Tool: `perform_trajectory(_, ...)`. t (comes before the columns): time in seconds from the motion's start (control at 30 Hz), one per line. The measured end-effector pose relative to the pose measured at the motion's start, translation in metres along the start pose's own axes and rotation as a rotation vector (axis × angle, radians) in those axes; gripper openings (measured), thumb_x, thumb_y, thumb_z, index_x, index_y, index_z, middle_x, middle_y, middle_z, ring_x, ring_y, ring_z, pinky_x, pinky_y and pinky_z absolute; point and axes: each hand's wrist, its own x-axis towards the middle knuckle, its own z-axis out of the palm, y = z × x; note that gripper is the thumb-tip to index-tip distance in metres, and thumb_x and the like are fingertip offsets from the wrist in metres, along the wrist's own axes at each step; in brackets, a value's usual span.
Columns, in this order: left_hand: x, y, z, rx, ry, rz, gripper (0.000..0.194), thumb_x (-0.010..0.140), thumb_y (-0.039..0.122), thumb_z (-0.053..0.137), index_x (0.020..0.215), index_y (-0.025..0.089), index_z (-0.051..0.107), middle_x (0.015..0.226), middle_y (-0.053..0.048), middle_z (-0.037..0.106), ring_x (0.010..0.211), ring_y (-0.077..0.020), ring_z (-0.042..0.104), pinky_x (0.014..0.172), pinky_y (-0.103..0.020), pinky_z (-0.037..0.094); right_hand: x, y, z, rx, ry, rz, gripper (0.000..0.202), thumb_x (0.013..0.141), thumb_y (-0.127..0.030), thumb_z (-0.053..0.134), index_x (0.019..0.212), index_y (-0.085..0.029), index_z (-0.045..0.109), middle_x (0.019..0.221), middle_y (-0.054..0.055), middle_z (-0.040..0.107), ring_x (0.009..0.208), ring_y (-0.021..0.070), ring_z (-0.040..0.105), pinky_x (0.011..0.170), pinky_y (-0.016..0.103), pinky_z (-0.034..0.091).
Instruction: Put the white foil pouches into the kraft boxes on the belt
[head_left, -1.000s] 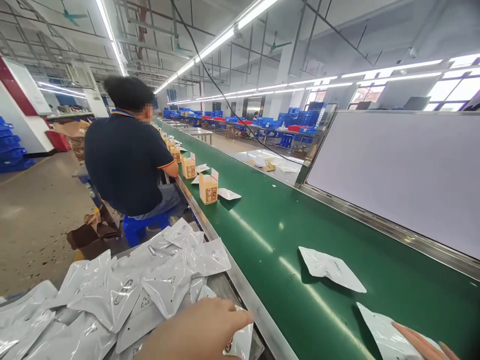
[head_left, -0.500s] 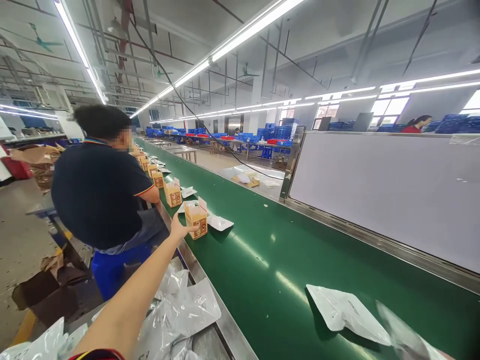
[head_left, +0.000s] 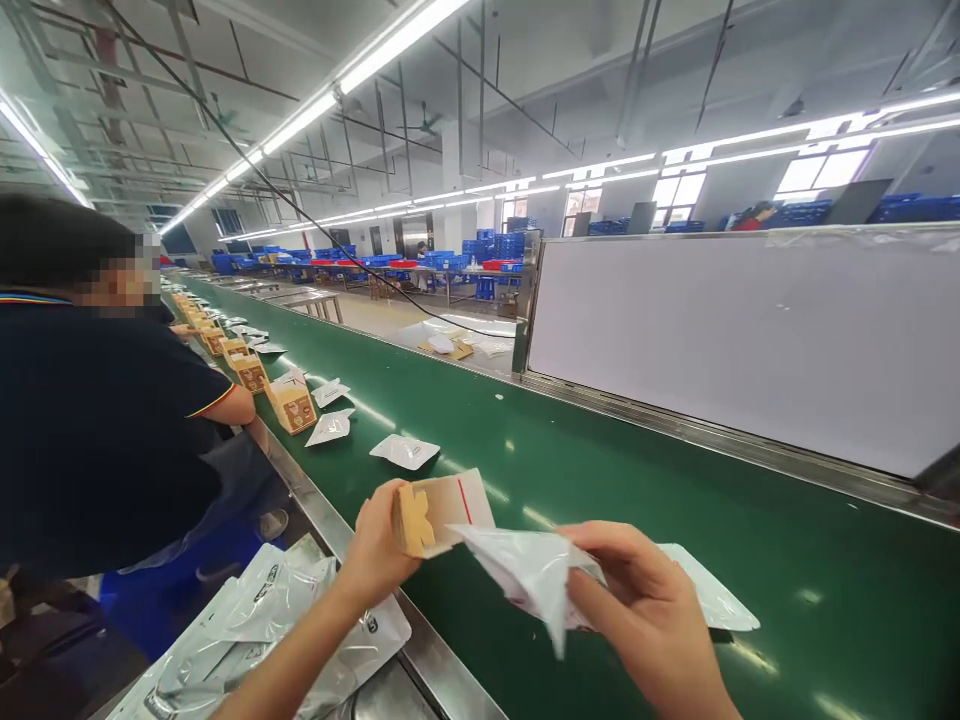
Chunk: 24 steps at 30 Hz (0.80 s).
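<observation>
My left hand (head_left: 382, 540) grips a small cardboard box (head_left: 442, 510), tilted so its open end with raised flaps faces right. My right hand (head_left: 637, 590) pinches a white pouch (head_left: 529, 570), whose left corner overlaps the box's open side; whether it touches cannot be told. Behind my right hand another white pouch (head_left: 712, 590) lies on the green conveyor belt (head_left: 450, 420). One more pouch (head_left: 405, 451) rests on the belt beyond the box. To the lower left, a heap of white pouches (head_left: 255, 620) lies beside the belt's metal edge.
A row of printed boxes (head_left: 292, 403) and pouches runs along the belt's left side. A co-worker in a dark shirt (head_left: 97, 400) sits close at the left. A white panel (head_left: 712, 340) stands along the far side. Blue crates (head_left: 487, 250) are stacked in the background.
My left hand has lifted the box off the belt and brought it nearer, tipping it. My right hand has come in from the lower right with a pouch. The view has turned right.
</observation>
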Motion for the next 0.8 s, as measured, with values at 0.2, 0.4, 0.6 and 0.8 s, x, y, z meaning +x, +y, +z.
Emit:
perform_trajectory(0.2, -0.061, 0.049, 0.024, 0.126, 0.097, 0.226, 0.061, 0.063, 0.021, 0.067, 0.118, 0.023, 0.041, 0.115, -0.009, 0.056, 0.106, -0.0264, 0.057, 0.087, -0.044, 0.05, -0.003, -0.003, 0.004, -0.588, -0.016, -0.436, 0.02, 0.083, -0.002, 0.053, 0.085, -0.019, 0.064, 0.082, 0.002, 0.065, 0.076, 0.0122, 0.06, 0.066, 0.021, 0.051)
perform_trajectory(0.4, -0.082, 0.064, 0.055, 0.194, 0.088, 0.445, 0.058, 0.068, 0.013, 0.057, 0.122, 0.023, 0.039, 0.119, -0.01, 0.057, 0.112, -0.0284, 0.054, 0.099, -0.054, 0.039, -0.024, 0.002, 0.006, -0.529, -0.231, -0.375, 0.019, 0.083, -0.004, 0.046, 0.083, -0.017, 0.06, 0.087, 0.006, 0.062, 0.076, 0.0159, 0.055, 0.064, 0.027, 0.05)
perform_trajectory(0.6, -0.095, 0.085, 0.07, 0.03, 0.025, 0.237, 0.052, 0.066, 0.027, 0.062, 0.116, 0.021, 0.046, 0.113, -0.011, 0.059, 0.102, -0.029, 0.059, 0.084, -0.045, 0.051, -0.024, -0.019, -0.021, -0.138, -0.592, 0.141, 0.03, 0.084, -0.022, 0.047, 0.113, -0.017, 0.052, 0.116, 0.009, 0.056, 0.107, 0.0193, 0.052, 0.092, 0.035, 0.047)
perform_trajectory(0.8, -0.11, 0.083, 0.077, 0.006, -0.069, -0.121, 0.058, 0.063, 0.039, 0.063, 0.116, 0.024, 0.045, 0.112, -0.009, 0.059, 0.102, -0.0329, 0.06, 0.083, -0.047, 0.051, -0.048, -0.021, -0.019, -0.531, -0.404, -0.109, 0.041, 0.083, -0.05, 0.055, 0.103, -0.015, 0.058, 0.1, 0.008, 0.063, 0.091, 0.0219, 0.057, 0.086, 0.036, 0.047)
